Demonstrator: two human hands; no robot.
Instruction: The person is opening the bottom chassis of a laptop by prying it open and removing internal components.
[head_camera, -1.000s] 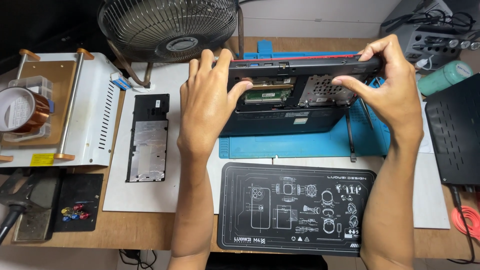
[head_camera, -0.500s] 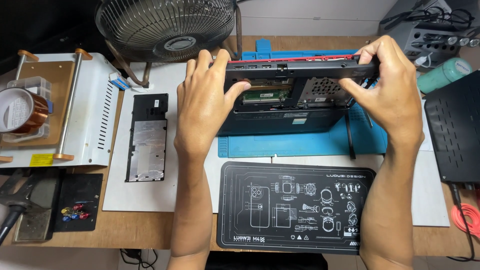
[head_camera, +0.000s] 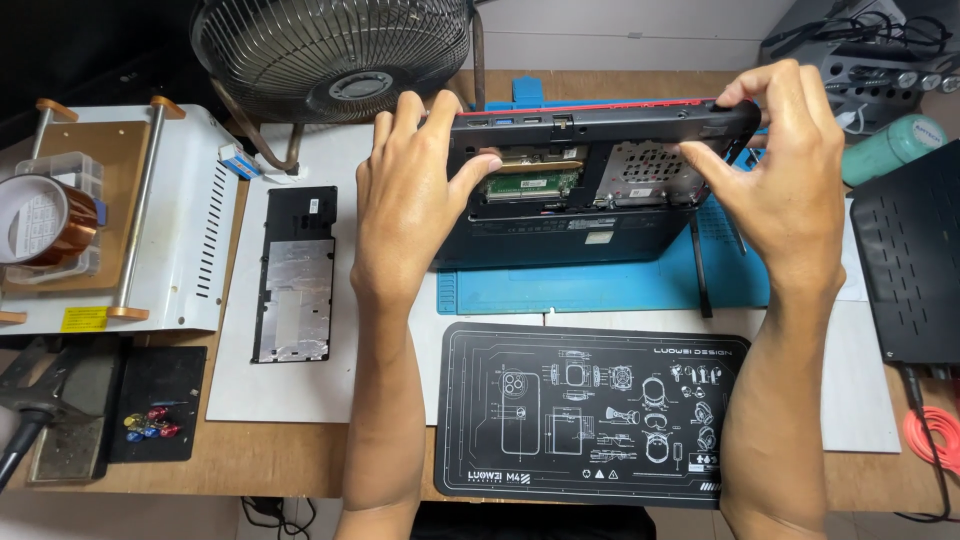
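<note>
**Holding an opened laptop tilted up on a repair bench**

Gripping a dark laptop (head_camera: 590, 180) by its two rear corners, a person held it upside down with the far edge raised off a blue work mat (head_camera: 600, 285). The left hand (head_camera: 405, 200) was wrapped over the left corner, thumb tucked into the open bay and fingers (head_camera: 410, 115) closed over the top edge. The right hand (head_camera: 785, 170) clamped the right corner, fingers (head_camera: 770, 85) curled over the edge and thumb pressing from below.

As for progress, the bottom service cover (head_camera: 293, 275) was already off and lay on a white sheet (head_camera: 320, 385) well to the left of the laptop. The green circuit board (head_camera: 530, 185) and a perforated metal plate (head_camera: 645, 175) stood exposed. No inner parts seemed to be removed yet; whether any screws remained could not be told.

Near the bench's front edge lay a black mat with white line drawings (head_camera: 590, 415). A metal fan (head_camera: 335, 50) stood behind. At far left sat a white machine (head_camera: 190, 200), an amber tape roll (head_camera: 45, 220) and small coloured bits (head_camera: 150, 425).
</note>
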